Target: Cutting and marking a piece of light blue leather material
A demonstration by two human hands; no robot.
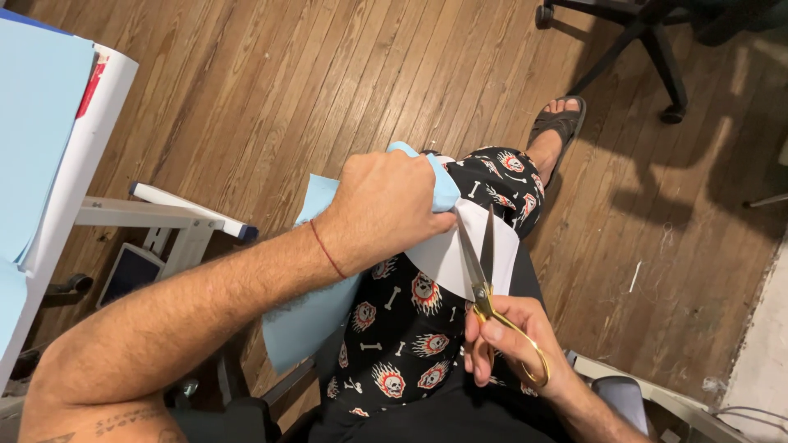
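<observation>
Against the white table edge [78,164] at the left, two things qualify. A small red label or strip [92,84] — narrow, slanting, partly hidden under the pale blue paper sheet [37,123] — lies on the table's top near its upper corner. Below the table, beside its white frame, a dark flat rectangular screen-like panel [129,275] with a pale border leans tilted; whether it is truly a screen cannot be told.

Light blue paper [316,316], gold-handled scissors [484,283], black skull-patterned shorts [402,336].
</observation>
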